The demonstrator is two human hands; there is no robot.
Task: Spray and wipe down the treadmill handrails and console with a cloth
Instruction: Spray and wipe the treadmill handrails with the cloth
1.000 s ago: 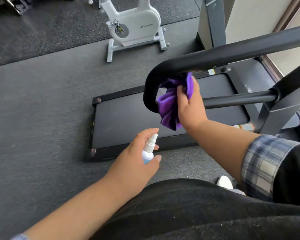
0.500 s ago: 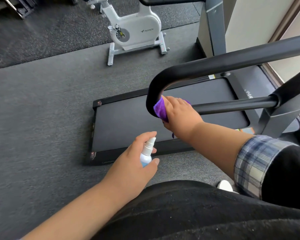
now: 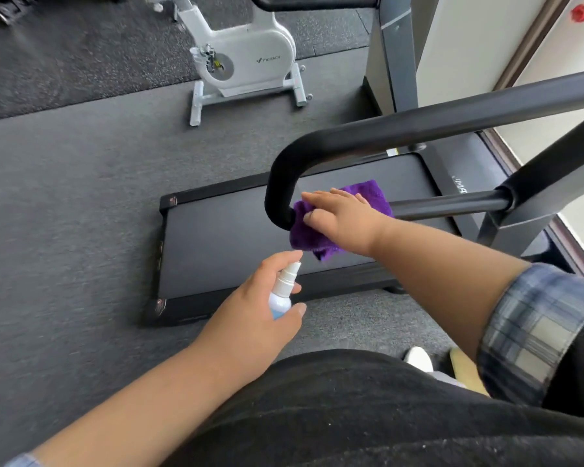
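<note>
At the lower end of the handrail (image 3: 284, 183) bend, the right hand (image 3: 343, 219) now presses the purple cloth (image 3: 309, 235) with fingers laid nearly flat, having slid down from the curve's inner top a second ago. That suggests the bend is nearly wiped and the lower bar is next. The left hand (image 3: 250, 315) keeps its grip on the spray bottle (image 3: 281, 294), idle below.

A white exercise bike (image 3: 246, 59) stands on the dark floor mat (image 3: 64, 183). Up by the wall there's a small red fitting (image 3: 580, 12).
</note>
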